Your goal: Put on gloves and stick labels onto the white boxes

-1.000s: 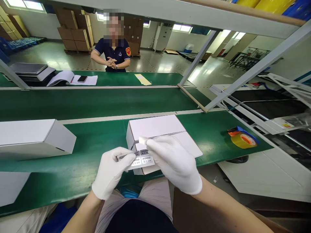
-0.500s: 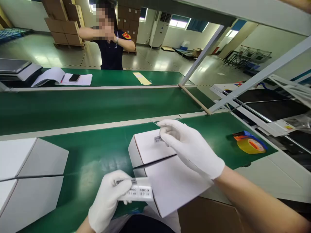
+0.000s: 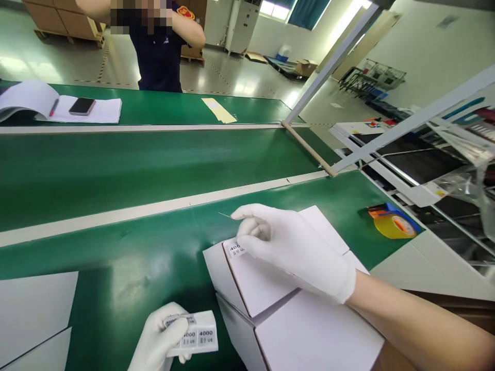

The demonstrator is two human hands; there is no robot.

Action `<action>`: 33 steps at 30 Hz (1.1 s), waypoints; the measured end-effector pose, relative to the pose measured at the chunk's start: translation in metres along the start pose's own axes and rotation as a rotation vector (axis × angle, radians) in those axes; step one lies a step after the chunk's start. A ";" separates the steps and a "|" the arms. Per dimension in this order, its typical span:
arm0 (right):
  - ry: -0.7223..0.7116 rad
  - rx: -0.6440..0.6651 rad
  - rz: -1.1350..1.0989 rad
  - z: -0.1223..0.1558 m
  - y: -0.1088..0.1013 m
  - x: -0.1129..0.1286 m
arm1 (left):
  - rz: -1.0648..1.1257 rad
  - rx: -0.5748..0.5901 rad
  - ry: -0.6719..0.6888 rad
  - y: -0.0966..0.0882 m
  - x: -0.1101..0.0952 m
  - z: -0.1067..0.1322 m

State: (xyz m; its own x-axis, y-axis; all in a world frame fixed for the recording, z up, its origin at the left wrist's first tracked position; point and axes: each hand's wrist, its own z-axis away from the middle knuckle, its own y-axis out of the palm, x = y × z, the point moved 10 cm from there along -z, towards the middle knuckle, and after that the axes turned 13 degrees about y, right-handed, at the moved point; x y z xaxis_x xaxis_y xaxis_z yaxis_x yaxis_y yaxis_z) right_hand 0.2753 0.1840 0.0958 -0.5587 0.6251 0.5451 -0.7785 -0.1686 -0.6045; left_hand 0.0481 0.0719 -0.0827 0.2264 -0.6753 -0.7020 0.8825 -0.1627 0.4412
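My right hand, in a white glove, is over the upper white box. Its curled fingers and thumb are at a small printed label on the box's corner, partly hidden by the thumb. A thin, needle-like sliver sticks out past the index fingertip; what it is cannot be made out. Low in the view, my gloved left hand pinches a sheet of labels printed "4000". A second white box lies against the first, nearer to me.
More white boxes stand at the left on the green table. Tape rolls lie at the right. Across the belt are an open notebook, a phone, yellow paper and a person. A metal post slants up.
My right hand has brought the label to the box's left corner. The boxes now sit turned and lower in view. My left hand, with the label sheet, has moved down and left; the view has shifted.
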 end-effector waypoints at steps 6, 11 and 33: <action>-0.020 -0.011 0.014 0.003 0.002 0.001 | 0.003 -0.004 -0.011 0.000 0.003 -0.002; -0.045 -0.072 0.043 0.002 -0.001 0.002 | -0.007 0.006 -0.025 -0.004 0.009 -0.003; -0.080 -0.290 0.149 0.048 -0.055 -0.043 | -0.146 0.010 0.085 -0.044 0.029 -0.010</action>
State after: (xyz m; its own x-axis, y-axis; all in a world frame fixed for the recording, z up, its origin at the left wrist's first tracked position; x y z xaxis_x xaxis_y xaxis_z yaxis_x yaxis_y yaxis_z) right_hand 0.3286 0.1301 0.1337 -0.6899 0.5465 0.4748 -0.5789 -0.0226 -0.8151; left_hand 0.0197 0.0665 -0.1280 0.1305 -0.5807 -0.8036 0.9047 -0.2618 0.3361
